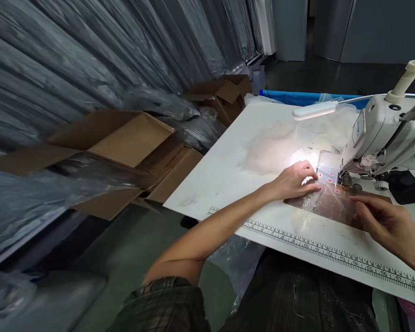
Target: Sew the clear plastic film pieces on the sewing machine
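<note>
My left hand (293, 180) rests on the white sewing table (235, 170), fingers bent and pressing down on a sheer, clear piece of fabric (318, 200) near the needle of the sewing machine (383, 133). My right hand (383, 219) lies on the right side of the same sheer piece, fingers stretched toward the left and flat on it. Beneath the fabric shows a brown patch of the table surface (335, 205). Small red marks (328, 180) sit by the needle plate.
A white lamp on a gooseneck (314, 110) lights the work spot. A printed ruler (332, 253) runs along the table's near edge. Open cardboard boxes (131, 138) and plastic-wrapped rolls (72, 55) fill the left. A heap of white gauzy cloth (273, 147) lies behind.
</note>
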Available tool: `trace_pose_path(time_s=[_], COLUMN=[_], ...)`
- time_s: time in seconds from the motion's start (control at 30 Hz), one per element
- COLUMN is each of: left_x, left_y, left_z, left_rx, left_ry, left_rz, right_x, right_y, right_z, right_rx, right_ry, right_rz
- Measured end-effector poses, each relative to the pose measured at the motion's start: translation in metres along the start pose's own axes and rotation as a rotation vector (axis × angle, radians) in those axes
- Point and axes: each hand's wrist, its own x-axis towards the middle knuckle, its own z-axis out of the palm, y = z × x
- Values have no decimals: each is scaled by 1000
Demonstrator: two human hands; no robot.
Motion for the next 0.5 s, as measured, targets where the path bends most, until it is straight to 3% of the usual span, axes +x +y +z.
trace_pose_path(time_s=[0.07,0.17,0.27,0.33,0.43,0.5], left_x=[0,-6,-17,-24,-32,-36], left_y=[2,14,33,45,58,62], left_z=[7,14,12,4,-11,-14], left_rx=[0,-86,-334,-515,-938,-1199], left_ry=[-8,-92,-248,-280,-286,-342], left_rz=[70,225,326,276,70,-36], right_x=[7,13,13,10,0,-4], right_y=[3,2,-7,-15,-23,-22], right_z=[8,19,26,24,9,-5], right_rx=[-98,-207,-92,78,384,563], right_ry=[-55,-14,-158,-369,-697,-834], right_rz=[-92,-294,-360,-225,102,262])
